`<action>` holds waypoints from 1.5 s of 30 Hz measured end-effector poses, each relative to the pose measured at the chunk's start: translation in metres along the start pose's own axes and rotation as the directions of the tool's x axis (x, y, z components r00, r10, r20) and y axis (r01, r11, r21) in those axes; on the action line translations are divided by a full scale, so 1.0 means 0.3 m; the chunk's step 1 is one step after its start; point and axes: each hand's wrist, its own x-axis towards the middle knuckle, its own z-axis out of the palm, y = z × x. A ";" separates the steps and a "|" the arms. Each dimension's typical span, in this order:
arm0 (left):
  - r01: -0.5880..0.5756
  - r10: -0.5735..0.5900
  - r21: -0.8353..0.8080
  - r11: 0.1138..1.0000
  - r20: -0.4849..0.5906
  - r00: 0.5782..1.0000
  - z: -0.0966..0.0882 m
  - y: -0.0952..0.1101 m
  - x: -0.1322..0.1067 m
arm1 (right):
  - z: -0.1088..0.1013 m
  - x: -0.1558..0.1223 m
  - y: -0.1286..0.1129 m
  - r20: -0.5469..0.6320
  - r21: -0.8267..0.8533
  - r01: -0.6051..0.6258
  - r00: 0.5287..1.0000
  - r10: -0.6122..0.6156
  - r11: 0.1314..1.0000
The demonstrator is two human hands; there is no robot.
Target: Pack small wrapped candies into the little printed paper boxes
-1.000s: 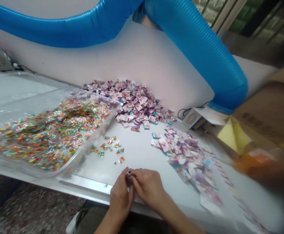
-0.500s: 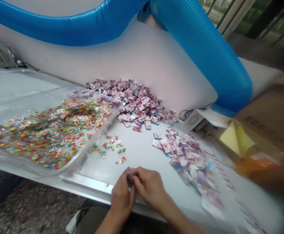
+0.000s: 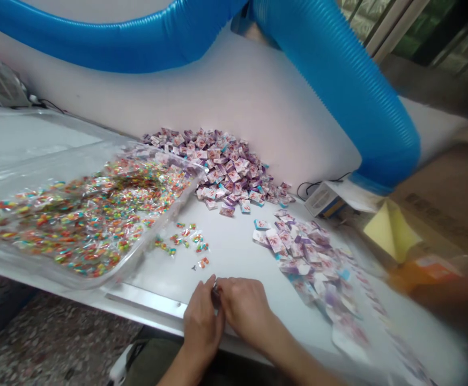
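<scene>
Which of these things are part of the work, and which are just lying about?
Part of the work:
left hand, right hand, small item pinched between them, loose colourful packets, printed sachets

Lying about:
blue ribbed hose, cardboard box, yellow sheet

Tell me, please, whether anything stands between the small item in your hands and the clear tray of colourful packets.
Nothing visible does: the small item, between your left hand and right hand, has only white tabletop before the tray; loose packets lie aside.

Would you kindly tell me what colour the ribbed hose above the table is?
The hose is bright blue, clearest in the head view.
</scene>
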 end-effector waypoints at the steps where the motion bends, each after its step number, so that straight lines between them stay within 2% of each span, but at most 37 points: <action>1: -0.002 0.002 -0.009 1.000 -0.008 1.000 -0.009 0.001 0.003 | 0.001 -0.001 0.003 -0.012 0.019 0.004 1.000 -0.004 1.000; 4: 0.077 -0.069 -0.129 0.989 0.066 0.995 -0.056 0.006 0.019 | 0.001 -0.009 0.016 -0.059 0.063 0.011 0.998 -0.007 0.998; 6: 0.205 -0.158 -0.271 0.940 0.185 0.970 -0.093 0.004 0.038 | 0.004 -0.012 0.020 -0.080 0.090 0.010 0.997 -0.003 0.996; 7: 0.292 -0.210 -0.343 0.893 0.258 0.943 -0.108 0.001 0.051 | 0.007 -0.014 0.020 -0.088 0.101 0.005 0.996 0.004 0.995; 8: 0.398 -0.266 -0.403 0.824 0.344 0.900 -0.121 -0.003 0.066 | 0.009 -0.014 0.019 -0.095 0.107 -0.003 0.995 0.013 0.994; 9: 0.511 -0.318 -0.443 0.736 0.440 0.840 -0.130 -0.010 0.081 | 0.012 -0.014 0.017 -0.099 0.108 -0.014 0.995 0.025 0.994; 11: 0.707 -0.378 -0.467 0.531 0.616 0.691 -0.138 -0.027 0.111 | 0.015 -0.013 0.012 -0.096 0.101 -0.047 0.994 0.057 0.994; 13: 0.819 -0.378 -0.462 0.339 0.731 0.569 -0.138 -0.046 0.137 | 0.014 -0.011 0.007 -0.087 0.097 -0.070 0.993 0.078 0.993; 14: 0.847 -0.363 -0.462 0.265 0.766 0.531 -0.138 -0.055 0.147 | 0.013 -0.010 0.006 -0.084 0.095 -0.076 0.993 0.084 0.993; 16: 0.875 -0.332 -0.454 0.168 0.809 0.484 -0.139 -0.069 0.165 | 0.012 -0.009 0.005 -0.084 0.092 -0.078 0.993 0.085 0.993; 19: 0.891 -0.283 -0.432 0.139 0.845 0.454 -0.147 -0.081 0.187 | 0.022 -0.012 0.008 -0.093 0.105 -0.066 0.993 0.076 0.992; 23: 0.894 -0.222 -0.422 0.153 0.867 0.447 -0.151 -0.081 0.216 | 0.058 -0.022 0.019 -0.180 0.250 -0.064 0.977 0.112 0.966; 26: 0.891 -0.223 -0.407 0.200 0.867 0.446 -0.146 -0.071 0.232 | 0.089 -0.031 0.034 -0.239 0.359 -0.155 0.938 0.252 0.920; 29: 0.877 -0.256 -0.407 0.256 0.846 0.467 -0.140 -0.056 0.239 | 0.118 -0.040 0.059 -0.212 0.506 -0.222 0.905 0.369 0.834; 32: 0.876 -0.295 -0.399 0.271 0.832 0.470 -0.135 -0.044 0.239 | 0.143 -0.051 0.082 -0.166 0.647 -0.197 0.907 0.387 0.737; 34: 0.875 -0.302 -0.398 0.276 0.829 0.472 -0.133 -0.040 0.236 | 0.150 -0.059 0.089 -0.236 0.638 -0.142 0.899 0.368 0.757; 37: 0.856 -0.270 -0.409 0.317 0.826 0.494 -0.136 -0.038 0.226 | 0.135 -0.069 0.092 -0.370 0.488 -0.024 0.900 0.231 0.873; 39: 0.807 -0.226 -0.418 0.417 0.812 0.538 -0.141 -0.039 0.211 | 0.111 -0.071 0.093 -0.351 0.397 0.024 0.928 0.128 0.918; 41: 0.692 -0.191 -0.422 0.587 0.758 0.624 -0.143 -0.038 0.187 | 0.084 -0.069 0.095 -0.281 0.324 0.030 0.957 0.066 0.946; 43: 0.488 -0.152 -0.402 0.775 0.631 0.761 -0.132 -0.035 0.154 | 0.056 -0.062 0.097 -0.206 0.244 0.018 0.978 0.033 0.970; 45: 0.242 -0.091 -0.312 0.919 0.430 0.898 -0.107 -0.027 0.116 | 0.031 -0.052 0.096 -0.141 0.166 0.005 0.990 0.019 0.986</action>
